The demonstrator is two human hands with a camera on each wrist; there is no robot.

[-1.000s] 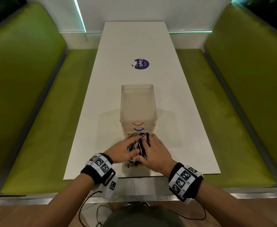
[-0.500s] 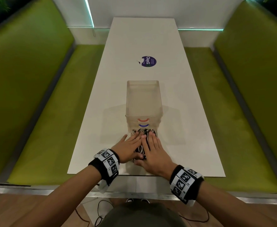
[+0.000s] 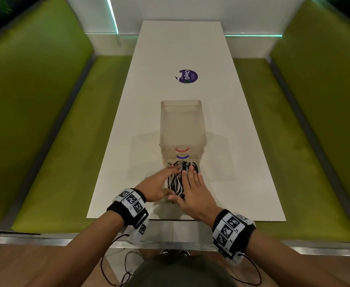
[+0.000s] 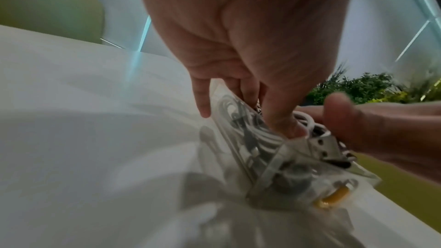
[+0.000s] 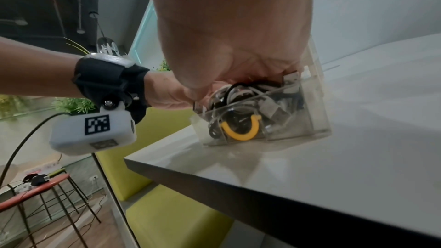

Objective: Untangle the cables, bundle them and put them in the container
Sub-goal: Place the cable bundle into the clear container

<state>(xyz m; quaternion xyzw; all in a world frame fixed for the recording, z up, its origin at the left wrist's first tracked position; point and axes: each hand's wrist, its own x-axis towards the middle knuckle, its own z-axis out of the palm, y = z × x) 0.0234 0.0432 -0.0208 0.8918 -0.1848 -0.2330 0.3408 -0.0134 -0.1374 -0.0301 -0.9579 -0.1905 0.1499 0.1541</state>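
A clear plastic drawer unit (image 3: 182,125) stands on the white table (image 3: 128,162). Its lowest drawer (image 5: 298,120), with a yellow handle (image 5: 241,131), is pulled out toward me and packed with black and white cables (image 3: 177,181). My left hand (image 3: 159,183) lies on the left of the pile, its fingers reaching down along the drawer wall (image 4: 238,135), the little finger outside it. My right hand (image 3: 192,187) rests flat on the right of the pile, fingers straight. Cables (image 4: 253,135) show through the wall. Red and blue handles mark the upper drawers.
A round purple sticker (image 3: 187,76) lies farther up the table. Green benches (image 3: 66,141) (image 3: 294,141) run along both sides. The table's near edge (image 3: 186,219) is just behind the drawer. A small red side table (image 5: 35,190) stands on the floor to the left.
The hands have parted a little, so more of the cable pile shows between them. The left hand has shifted toward the drawer's left side. The head view has moved closer.
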